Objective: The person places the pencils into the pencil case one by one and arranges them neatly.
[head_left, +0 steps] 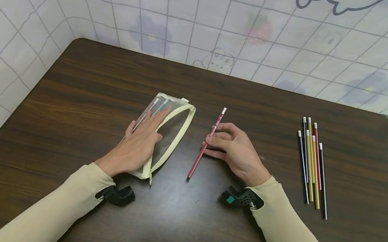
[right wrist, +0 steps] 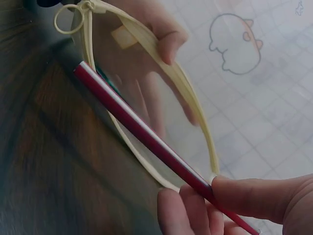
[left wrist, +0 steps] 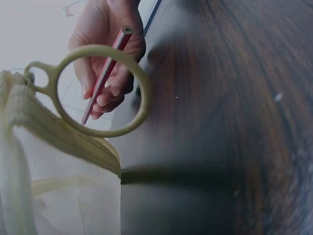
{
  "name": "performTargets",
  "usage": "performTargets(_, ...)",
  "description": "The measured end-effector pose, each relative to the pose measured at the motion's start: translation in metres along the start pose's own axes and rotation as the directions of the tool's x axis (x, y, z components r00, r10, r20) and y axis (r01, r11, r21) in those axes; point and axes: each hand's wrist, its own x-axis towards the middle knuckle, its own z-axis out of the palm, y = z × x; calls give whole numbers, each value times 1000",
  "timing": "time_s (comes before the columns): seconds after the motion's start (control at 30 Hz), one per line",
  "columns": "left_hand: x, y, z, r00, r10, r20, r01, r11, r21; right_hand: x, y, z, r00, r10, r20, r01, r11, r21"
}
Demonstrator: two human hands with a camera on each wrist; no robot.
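Note:
A translucent zip pouch with cream edging lies left of centre, its zipped mouth parted. My left hand rests on it, fingers extended along the pouch. Through the clear side show a few slender pencils with white ends, partly under the fingers. In my right hand a red pencil is pinched between thumb and fingers, slanting, just right of the pouch mouth. The right wrist view has the red pencil crossing in front of the mouth. A cream zipper ring looms large in the left wrist view.
Several pencils, dark, yellow and red, lie side by side at the right of the dark wooden table. A patterned, tiled-print curtain or wall covering rises behind the table's far edge. Each wrist wears a black band camera.

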Motion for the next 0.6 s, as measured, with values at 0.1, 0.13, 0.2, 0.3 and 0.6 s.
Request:
performTargets(0.1,0,0,1,1000,-3,-6,3,1000,-1,1,1,5,1000,3,5,-3,1000,7)
performTargets(0.13,0,0,1,1000,-3,-9,3,1000,-1,1,1,6,1000,1,8,-1,1000,9)
performTargets(0.2,1,0,2,1000,-3,-15,3,1000,0,2,1,9,1000,-3,10,3,1000,17)
performTargets(0.3,1,0,3,1000,-1,-19,1,1000,-1,3,1,14,1000,-4,14,4,1000,27)
performTargets(0.6,1,1,3,1000,-10,-20,10,1000,4,8,2,28,1000,-4,-5,4,999,46)
